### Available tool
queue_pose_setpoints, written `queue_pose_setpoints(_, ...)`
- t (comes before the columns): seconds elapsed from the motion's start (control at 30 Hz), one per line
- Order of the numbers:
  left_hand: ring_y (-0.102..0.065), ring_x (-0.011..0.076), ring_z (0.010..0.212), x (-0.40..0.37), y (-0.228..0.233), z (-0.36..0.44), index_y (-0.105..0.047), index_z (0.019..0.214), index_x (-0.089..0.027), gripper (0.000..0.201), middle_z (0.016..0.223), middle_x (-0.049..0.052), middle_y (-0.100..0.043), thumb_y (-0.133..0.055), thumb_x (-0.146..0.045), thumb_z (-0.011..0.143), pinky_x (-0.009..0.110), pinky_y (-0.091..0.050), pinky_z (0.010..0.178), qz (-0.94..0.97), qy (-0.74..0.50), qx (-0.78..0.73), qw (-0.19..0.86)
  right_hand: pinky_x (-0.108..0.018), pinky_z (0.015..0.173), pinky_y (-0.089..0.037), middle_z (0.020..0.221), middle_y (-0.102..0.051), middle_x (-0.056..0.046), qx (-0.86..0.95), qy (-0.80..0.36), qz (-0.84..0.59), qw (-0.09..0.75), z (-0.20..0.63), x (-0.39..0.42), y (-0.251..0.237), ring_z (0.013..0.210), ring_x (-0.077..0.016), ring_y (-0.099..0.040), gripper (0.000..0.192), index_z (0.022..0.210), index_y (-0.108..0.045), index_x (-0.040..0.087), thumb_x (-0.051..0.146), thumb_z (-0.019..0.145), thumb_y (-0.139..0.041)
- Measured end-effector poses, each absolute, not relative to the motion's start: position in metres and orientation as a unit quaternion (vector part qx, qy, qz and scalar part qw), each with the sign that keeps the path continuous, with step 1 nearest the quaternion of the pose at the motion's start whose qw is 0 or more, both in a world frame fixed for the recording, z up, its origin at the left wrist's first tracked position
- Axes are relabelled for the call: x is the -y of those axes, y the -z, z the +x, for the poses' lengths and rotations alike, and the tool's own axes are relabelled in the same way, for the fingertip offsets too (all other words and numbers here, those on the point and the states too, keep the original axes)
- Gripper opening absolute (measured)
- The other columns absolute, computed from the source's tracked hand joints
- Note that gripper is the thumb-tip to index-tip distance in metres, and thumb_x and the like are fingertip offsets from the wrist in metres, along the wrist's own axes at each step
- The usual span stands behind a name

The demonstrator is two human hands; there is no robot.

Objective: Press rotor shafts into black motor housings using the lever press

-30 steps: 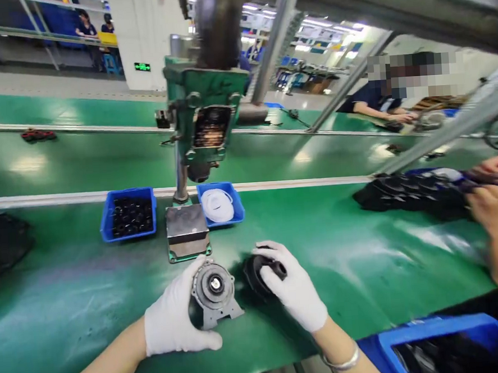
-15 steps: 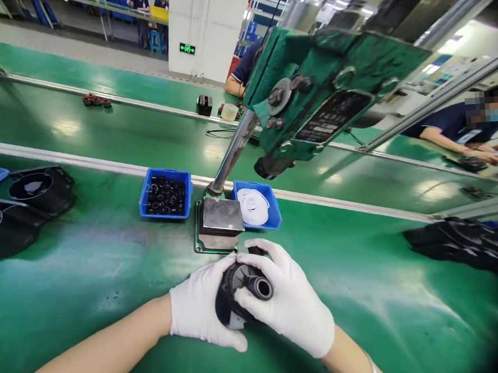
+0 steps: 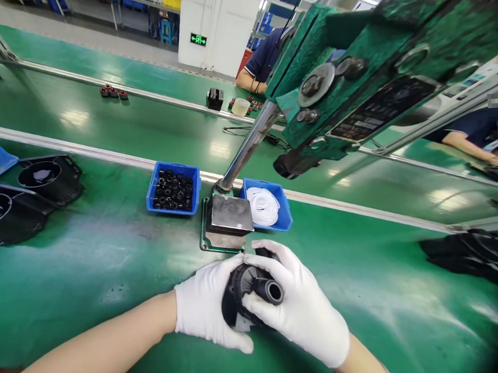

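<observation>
Centrally, black housing (image 3: 250, 296) — clasped between left hand (image 3: 206, 313), right hand (image 3: 301, 310)

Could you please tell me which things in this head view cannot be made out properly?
- Grey metal part: nearly all hidden under the black round cap, which the left hand and right hand cover.
- Nameplate on the green press: lettering too blurred to read.
- Black pieces in the blue bin: too small to identify.
- Dark housings at right: blurred.

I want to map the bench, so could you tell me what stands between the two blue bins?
In the head view, the press's steel block on its green base stands between the bin of black rings and the bin of white rings.
</observation>
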State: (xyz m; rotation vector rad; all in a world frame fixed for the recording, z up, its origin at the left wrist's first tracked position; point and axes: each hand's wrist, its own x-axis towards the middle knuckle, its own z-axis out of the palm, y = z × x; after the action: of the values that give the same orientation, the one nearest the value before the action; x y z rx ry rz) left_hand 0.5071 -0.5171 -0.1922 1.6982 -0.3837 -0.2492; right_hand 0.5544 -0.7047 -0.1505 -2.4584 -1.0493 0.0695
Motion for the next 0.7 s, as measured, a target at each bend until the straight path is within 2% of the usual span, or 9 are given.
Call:
queue_pose_setpoints(0.07,-0.061,0.0288,0.107,0.517,0.197,0.505,-0.044,0.128,-0.024,0.097,0.123,0.005,-0.059,-0.089,-0.026,0.042,0.041,-0.051,0.096,0.751,0.107,0.162,0.631,-0.053,0.094,-0.051,0.127,-0.046,-0.015,0.384,-0.032,-0.892,0.236,0.554,0.706,0.153,0.116,-0.0325,-0.052,0.047,0.118,-0.059,0.020,0.031,0.074,-0.070)
queue_pose_setpoints(0.2,-0.051,0.0372,0.125,0.521,0.210,0.498,-0.023,0.143,-0.020,0.115,0.141,0.016,-0.046,-0.086,-0.031,0.046,0.049,-0.043,0.107,0.777,0.091,0.153,0.604,-0.052,0.098,-0.048,0.130,-0.045,-0.016,0.374,-0.046,-0.892,0.249,0.555,0.707,0.157,0.121,-0.0324,-0.050,0.066,0.136,-0.044,0.021,0.030,0.075,-0.068)
queue_pose_setpoints(0.27,-0.052,0.0355,0.124,0.526,0.216,0.495,-0.021,0.143,-0.021,0.108,0.140,0.016,-0.045,-0.080,-0.028,0.053,0.047,-0.043,0.107,0.782,0.047,0.185,0.594,-0.051,0.099,-0.048,0.131,-0.045,-0.016,0.362,-0.048,-0.894,0.261,0.554,0.706,0.159,0.121,-0.0317,-0.050,0.080,0.146,-0.030,0.021,0.027,0.074,-0.067)
queue_pose_setpoints(0.33,-0.053,0.0327,0.123,0.533,0.221,0.492,-0.025,0.140,-0.023,0.099,0.138,0.013,-0.044,-0.075,-0.022,0.055,0.045,-0.045,0.106,0.787,-0.023,0.215,0.578,-0.050,0.100,-0.048,0.131,-0.045,-0.017,0.356,-0.046,-0.891,0.278,0.551,0.704,0.161,0.121,-0.0309,-0.051,0.087,0.149,-0.023,0.021,0.024,0.073,-0.066)
queue_pose_setpoints(0.47,-0.051,0.0313,0.125,0.549,0.226,0.487,-0.027,0.137,-0.026,0.094,0.135,0.011,-0.045,-0.066,-0.010,0.053,0.046,-0.045,0.107,0.800,-0.123,0.202,0.550,-0.048,0.101,-0.048,0.130,-0.049,-0.017,0.342,-0.044,-0.889,0.302,0.548,0.700,0.161,0.118,-0.0291,-0.055,0.086,0.148,-0.029,0.017,0.020,0.069,-0.065)
queue_pose_setpoints(0.6,-0.057,0.0295,0.119,0.547,0.209,0.484,-0.031,0.135,-0.028,0.089,0.129,0.008,-0.053,-0.066,-0.010,0.055,0.046,-0.048,0.105,0.800,-0.117,0.178,0.561,-0.048,0.096,-0.052,0.132,-0.055,-0.017,0.382,-0.109,-0.867,0.302,0.570,0.715,0.131,0.116,-0.0334,-0.059,0.089,0.145,-0.040,0.018,0.027,0.063,-0.074)
queue_pose_setpoints(0.67,-0.056,0.0310,0.121,0.536,0.189,0.485,-0.031,0.135,-0.030,0.089,0.132,0.008,-0.054,-0.067,-0.011,0.056,0.049,-0.047,0.106,0.804,-0.116,0.172,0.557,-0.045,0.083,-0.060,0.122,-0.066,-0.012,0.412,-0.111,-0.839,0.338,0.592,0.730,0.096,0.101,-0.0312,-0.069,0.067,0.136,-0.053,0.023,0.033,0.072,-0.070)
queue_pose_setpoints(0.7,-0.055,0.0322,0.123,0.529,0.177,0.488,-0.031,0.136,-0.029,0.089,0.134,0.008,-0.053,-0.067,-0.011,0.056,0.051,-0.045,0.108,0.809,-0.123,0.167,0.550,-0.044,0.077,-0.062,0.112,-0.071,-0.010,0.411,-0.068,-0.829,0.372,0.604,0.737,0.074,0.090,-0.0287,-0.072,0.049,0.129,-0.059,0.025,0.035,0.081,-0.062)
